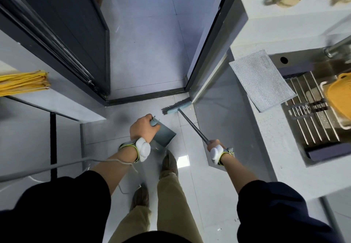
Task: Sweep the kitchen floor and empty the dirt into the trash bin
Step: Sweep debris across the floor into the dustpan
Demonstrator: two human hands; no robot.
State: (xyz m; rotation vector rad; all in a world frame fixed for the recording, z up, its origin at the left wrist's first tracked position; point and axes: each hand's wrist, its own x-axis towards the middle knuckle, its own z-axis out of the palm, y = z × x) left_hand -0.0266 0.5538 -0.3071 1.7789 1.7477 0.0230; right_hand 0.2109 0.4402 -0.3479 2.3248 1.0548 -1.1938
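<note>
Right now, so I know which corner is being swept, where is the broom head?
In the head view, the broom head lies on the floor right of centre, near the dark door threshold, beyond the dustpan.

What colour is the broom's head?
The broom head is light blue with grey bristles; head view.

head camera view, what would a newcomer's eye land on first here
Low in the middle, the left hand grips a grey-blue plastic dustpan, while the right hand holds a dark-handled broom, its pale blue head by the dark door threshold. Bright folded yellow cloths lie at far left, and a silver mesh panel at right.
</note>
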